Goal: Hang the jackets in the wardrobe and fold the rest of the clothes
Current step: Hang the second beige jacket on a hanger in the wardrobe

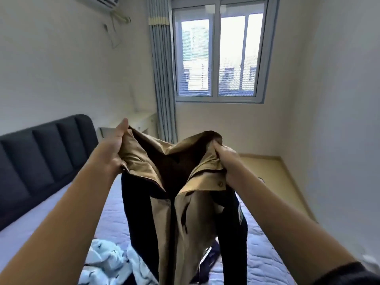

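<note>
Head view shows both hands, left hand (112, 150) and right hand (226, 161), fingers gripping the shoulders of a tan-and-dark jacket (185, 202), held up open above the bed (267, 254), probably to ready it for hanging.

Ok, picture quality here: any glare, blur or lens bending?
Head view: the window is overexposed, so the jacket lining reads almost black. Head view: the wide-angle lens bends the walls and headboard. Head view: the left hand and right hand look slightly soft, and the frame's corners smear.
</note>
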Action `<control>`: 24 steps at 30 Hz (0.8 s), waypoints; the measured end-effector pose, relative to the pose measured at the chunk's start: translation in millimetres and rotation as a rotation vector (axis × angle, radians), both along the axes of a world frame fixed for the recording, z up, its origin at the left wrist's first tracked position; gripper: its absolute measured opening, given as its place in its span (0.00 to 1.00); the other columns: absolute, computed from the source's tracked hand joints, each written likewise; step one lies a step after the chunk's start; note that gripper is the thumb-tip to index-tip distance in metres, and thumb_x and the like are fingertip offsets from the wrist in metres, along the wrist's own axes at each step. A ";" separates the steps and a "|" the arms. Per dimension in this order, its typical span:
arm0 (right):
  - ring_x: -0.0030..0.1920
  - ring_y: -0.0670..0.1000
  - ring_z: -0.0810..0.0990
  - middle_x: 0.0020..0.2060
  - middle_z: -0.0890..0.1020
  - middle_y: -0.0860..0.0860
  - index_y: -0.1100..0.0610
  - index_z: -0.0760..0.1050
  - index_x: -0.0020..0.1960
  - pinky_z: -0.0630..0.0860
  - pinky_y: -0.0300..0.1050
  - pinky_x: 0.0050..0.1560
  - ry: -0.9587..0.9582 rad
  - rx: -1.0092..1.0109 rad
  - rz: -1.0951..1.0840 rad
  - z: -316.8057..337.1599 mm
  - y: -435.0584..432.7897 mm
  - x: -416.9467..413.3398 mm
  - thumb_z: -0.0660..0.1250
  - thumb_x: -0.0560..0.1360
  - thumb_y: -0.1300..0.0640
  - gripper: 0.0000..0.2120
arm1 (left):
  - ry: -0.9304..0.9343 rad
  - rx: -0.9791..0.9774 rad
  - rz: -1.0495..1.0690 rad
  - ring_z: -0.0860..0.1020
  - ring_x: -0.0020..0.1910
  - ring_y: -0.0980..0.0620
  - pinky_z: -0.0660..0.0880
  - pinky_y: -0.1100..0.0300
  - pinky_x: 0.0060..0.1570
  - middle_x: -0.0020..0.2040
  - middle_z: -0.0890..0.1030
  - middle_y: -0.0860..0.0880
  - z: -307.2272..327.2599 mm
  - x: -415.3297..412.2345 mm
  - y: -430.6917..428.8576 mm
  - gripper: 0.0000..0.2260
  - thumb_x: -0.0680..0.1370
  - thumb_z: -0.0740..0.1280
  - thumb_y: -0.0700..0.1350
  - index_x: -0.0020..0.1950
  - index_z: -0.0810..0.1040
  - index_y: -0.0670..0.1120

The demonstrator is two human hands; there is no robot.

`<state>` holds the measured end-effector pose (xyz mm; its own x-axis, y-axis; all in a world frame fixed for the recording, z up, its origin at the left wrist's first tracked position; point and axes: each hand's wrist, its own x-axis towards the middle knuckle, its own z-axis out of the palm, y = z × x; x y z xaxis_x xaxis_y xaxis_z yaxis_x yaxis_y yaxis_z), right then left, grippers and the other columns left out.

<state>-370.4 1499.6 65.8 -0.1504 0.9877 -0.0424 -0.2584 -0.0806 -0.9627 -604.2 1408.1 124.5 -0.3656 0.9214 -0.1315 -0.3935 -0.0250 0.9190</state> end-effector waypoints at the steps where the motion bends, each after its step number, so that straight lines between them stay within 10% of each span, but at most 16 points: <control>1: 0.27 0.44 0.81 0.27 0.82 0.47 0.57 0.78 0.44 0.75 0.34 0.27 0.008 0.006 0.045 12.5 -9.8 -8.2 0.65 0.78 0.50 0.10 | 0.017 0.019 0.034 0.83 0.40 0.48 0.79 0.54 0.37 0.43 0.83 0.45 5.1 0.8 -22.0 0.20 0.73 0.69 0.59 0.50 0.78 0.42; 9: 0.39 0.51 0.81 0.40 0.82 0.54 0.58 0.79 0.49 0.79 0.45 0.43 0.203 -0.047 0.473 65.9 -99.8 -18.0 0.68 0.73 0.43 0.18 | -0.074 0.155 0.391 0.77 0.27 0.51 0.78 0.60 0.29 0.27 0.76 0.47 3.5 49.4 -190.1 0.22 0.77 0.62 0.59 0.30 0.75 0.45; 13: 0.32 0.46 0.79 0.32 0.80 0.50 0.55 0.80 0.38 0.78 0.37 0.34 0.365 -0.059 0.815 76.8 -148.5 -14.4 0.63 0.77 0.48 0.15 | -0.002 0.297 0.637 0.81 0.27 0.52 0.78 0.59 0.27 0.28 0.80 0.48 3.9 86.2 -287.4 0.29 0.79 0.57 0.59 0.25 0.80 0.45; 16: 0.27 0.46 0.79 0.26 0.79 0.49 0.54 0.81 0.29 0.76 0.36 0.29 0.334 -0.130 0.969 74.8 -197.4 -22.8 0.64 0.76 0.48 0.20 | 0.026 0.255 0.777 0.83 0.31 0.49 0.79 0.56 0.27 0.32 0.82 0.44 9.9 115.9 -357.0 0.25 0.80 0.56 0.58 0.37 0.81 0.41; 24: 0.28 0.47 0.80 0.30 0.81 0.51 0.58 0.80 0.45 0.76 0.39 0.29 0.032 -0.216 1.351 47.0 -366.1 -52.8 0.68 0.73 0.47 0.14 | 0.026 0.220 1.238 0.82 0.29 0.50 0.78 0.58 0.29 0.29 0.81 0.45 -12.9 198.3 -526.9 0.27 0.78 0.61 0.59 0.25 0.81 0.44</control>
